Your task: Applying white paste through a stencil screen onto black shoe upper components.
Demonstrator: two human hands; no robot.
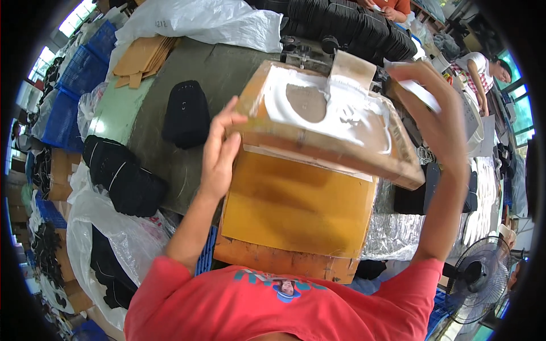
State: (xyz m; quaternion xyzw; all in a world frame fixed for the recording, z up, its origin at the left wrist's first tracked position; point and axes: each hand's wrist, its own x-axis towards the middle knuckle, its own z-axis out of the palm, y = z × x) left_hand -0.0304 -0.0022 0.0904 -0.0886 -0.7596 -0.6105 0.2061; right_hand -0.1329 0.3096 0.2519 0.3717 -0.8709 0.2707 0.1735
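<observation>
A wooden screen-printing frame [273, 132] is tilted up over a yellow board [296, 204], its near edge raised. White ink [358, 128] is smeared thickly across its mesh. A flat, ink-coated squeegee [352, 71] stands in the ink at the frame's far side. My left hand [219, 148] grips the frame's near left corner between thumb and fingers. My right hand [435, 96] is raised beyond the frame's right side, smeared by motion, next to a white flat piece [420, 94]. Its fingers are too blurred to show whether they hold anything.
Left of the frame, a black fabric stack [186, 113] lies on the grey table [213, 68]. Black bundles [128, 182] and clear plastic [85, 227] are farther left. Cardboard pieces [145, 59] lie at back left. A fan [480, 278] stands at lower right. Two people work at the far right.
</observation>
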